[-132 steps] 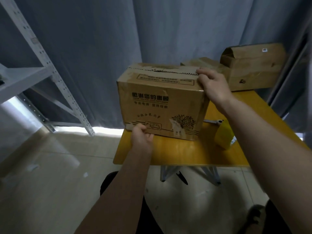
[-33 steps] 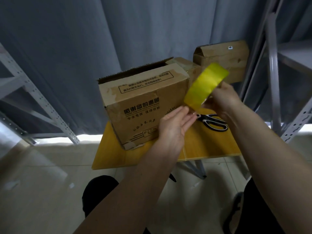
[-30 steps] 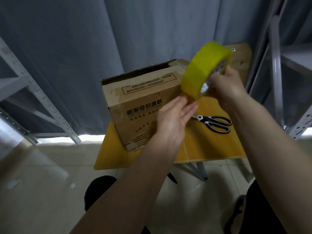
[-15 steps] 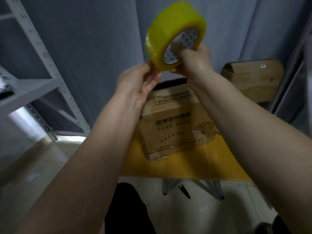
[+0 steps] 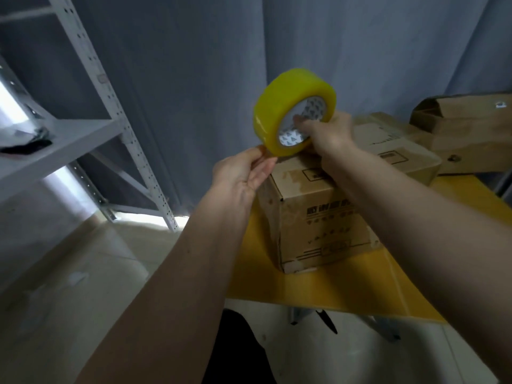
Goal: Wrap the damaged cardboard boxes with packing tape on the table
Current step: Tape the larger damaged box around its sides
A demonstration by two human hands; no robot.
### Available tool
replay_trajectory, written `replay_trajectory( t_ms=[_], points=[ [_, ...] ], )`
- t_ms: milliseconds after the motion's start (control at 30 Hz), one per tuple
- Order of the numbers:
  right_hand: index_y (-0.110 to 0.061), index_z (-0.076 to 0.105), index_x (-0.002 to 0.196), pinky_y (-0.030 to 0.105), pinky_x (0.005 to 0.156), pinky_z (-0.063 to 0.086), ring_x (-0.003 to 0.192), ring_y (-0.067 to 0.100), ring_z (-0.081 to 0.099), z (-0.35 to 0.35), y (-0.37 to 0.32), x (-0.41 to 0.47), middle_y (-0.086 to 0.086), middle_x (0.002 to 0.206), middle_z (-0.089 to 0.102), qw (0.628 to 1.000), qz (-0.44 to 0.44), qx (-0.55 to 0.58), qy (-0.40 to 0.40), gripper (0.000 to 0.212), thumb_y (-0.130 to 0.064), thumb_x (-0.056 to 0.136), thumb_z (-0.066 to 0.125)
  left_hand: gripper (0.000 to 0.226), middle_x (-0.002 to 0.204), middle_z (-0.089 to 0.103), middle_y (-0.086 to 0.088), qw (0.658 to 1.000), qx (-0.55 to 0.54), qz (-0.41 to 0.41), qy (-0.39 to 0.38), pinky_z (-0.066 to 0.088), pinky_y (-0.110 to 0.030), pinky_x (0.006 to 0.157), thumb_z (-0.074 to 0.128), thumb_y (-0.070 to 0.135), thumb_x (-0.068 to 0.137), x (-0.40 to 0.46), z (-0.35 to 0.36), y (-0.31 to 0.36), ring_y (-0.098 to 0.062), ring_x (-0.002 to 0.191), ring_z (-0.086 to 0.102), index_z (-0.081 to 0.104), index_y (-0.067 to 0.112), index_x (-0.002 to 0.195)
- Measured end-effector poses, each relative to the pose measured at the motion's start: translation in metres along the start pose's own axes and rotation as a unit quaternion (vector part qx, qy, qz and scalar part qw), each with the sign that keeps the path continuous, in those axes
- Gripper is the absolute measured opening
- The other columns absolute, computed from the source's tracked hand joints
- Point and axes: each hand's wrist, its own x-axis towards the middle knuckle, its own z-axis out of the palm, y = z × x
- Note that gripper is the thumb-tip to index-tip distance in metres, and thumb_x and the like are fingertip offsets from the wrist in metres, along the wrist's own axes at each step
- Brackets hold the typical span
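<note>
Gripping the tape roll (image 5: 294,112) through its core, right hand (image 5: 325,133), fingers curled into the printed cardboard centre and round the lower rim. Pinching at the roll's bottom edge, left hand (image 5: 243,173), thumb and fingertips pressed together, probably on the loose end of the tape, though too small to be sure. Held up in the air, clear of the bench (image 5: 318,289), just above the near top corner of the cardboard box (image 5: 318,217).

Likely light and rigid, that roll; glossy outer wrap, slippery to the touch, so best held by the core, as now. Film itself thin, sticky, apt to fold on itself, better kept taut. Box looks stiff but scuffed, printed face toward the camera, standing on the yellow bench.

Both forearms stretched forward and upward, wrists close together, left palm turned inward, right wrist bent over the box top.

More boxes (image 5: 460,131) farther back on the right. Grey curtain (image 5: 194,79) behind, metal shelving (image 5: 91,79) to the left.
</note>
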Motion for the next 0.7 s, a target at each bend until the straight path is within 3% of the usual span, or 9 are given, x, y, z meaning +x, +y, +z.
replay_trajectory(
  t_ms=[200, 300, 400, 500, 567, 700],
  points=[
    [-0.014, 0.065, 0.091, 0.047, 0.084, 0.057, 0.089, 0.027, 0.069, 0.001, 0.003, 0.006, 0.011, 0.097, 0.071, 1.000, 0.000, -0.016, -0.019, 0.014, -0.011, 0.080, 0.074, 0.016, 0.071, 0.069, -0.011, 0.999, 0.039, 0.010, 0.028, 0.052, -0.019, 0.046, 0.070, 0.002, 0.086, 0.005, -0.007, 0.000, -0.010, 0.050, 0.065, 0.067, -0.004, 0.100],
    [-0.017, 0.064, 0.086, 0.048, 0.085, 0.057, 0.090, 0.026, 0.069, -0.002, 0.004, 0.008, 0.008, 0.095, 0.070, 0.999, -0.017, -0.034, -0.018, 0.010, -0.012, 0.083, 0.071, 0.003, 0.068, 0.066, -0.005, 0.995, 0.078, 0.029, 0.050, 0.052, -0.017, 0.048, 0.069, 0.004, 0.087, 0.006, -0.011, 0.002, -0.005, 0.051, 0.060, 0.069, 0.001, 0.087],
    [-0.019, 0.064, 0.098, 0.048, 0.086, 0.056, 0.095, 0.026, 0.067, -0.008, 0.004, 0.011, 0.008, 0.102, 0.070, 0.999, -0.023, -0.026, 0.018, 0.011, -0.017, 0.087, 0.067, 0.016, 0.060, 0.061, 0.000, 0.993, 0.086, 0.040, 0.068, 0.053, -0.017, 0.050, 0.066, 0.006, 0.089, 0.010, -0.029, 0.007, -0.003, 0.051, 0.053, 0.064, 0.007, 0.074],
    [-0.026, 0.062, 0.084, 0.045, 0.088, 0.055, 0.096, 0.024, 0.067, -0.005, 0.003, 0.009, 0.004, 0.099, 0.071, 0.998, -0.031, -0.048, 0.019, 0.007, -0.023, 0.087, 0.068, 0.016, 0.066, 0.059, 0.001, 0.997, 0.048, -0.036, 0.042, 0.053, -0.018, 0.051, 0.060, 0.008, 0.094, 0.008, -0.045, 0.005, -0.003, 0.055, 0.049, 0.062, 0.006, 0.078],
    [-0.026, 0.060, 0.071, 0.045, 0.086, 0.056, 0.090, 0.023, 0.069, -0.003, 0.003, 0.005, 0.002, 0.088, 0.071, 0.998, -0.027, -0.045, 0.021, 0.017, -0.028, 0.085, 0.070, 0.014, 0.069, 0.058, 0.001, 0.997, 0.021, -0.070, 0.036, 0.051, -0.019, 0.051, 0.061, 0.011, 0.094, 0.005, -0.047, -0.005, -0.003, 0.054, 0.047, 0.061, 0.007, 0.080],
    [-0.022, 0.061, 0.066, 0.045, 0.084, 0.056, 0.086, 0.023, 0.069, -0.005, 0.004, 0.003, 0.007, 0.088, 0.072, 0.996, -0.032, -0.056, 0.054, 0.027, -0.042, 0.080, 0.072, 0.018, 0.057, 0.058, 0.003, 0.997, -0.026, -0.057, 0.046, 0.048, -0.017, 0.044, 0.073, 0.015, 0.086, 0.001, -0.043, -0.020, -0.002, 0.040, 0.047, 0.060, 0.010, 0.074]
  ],
)
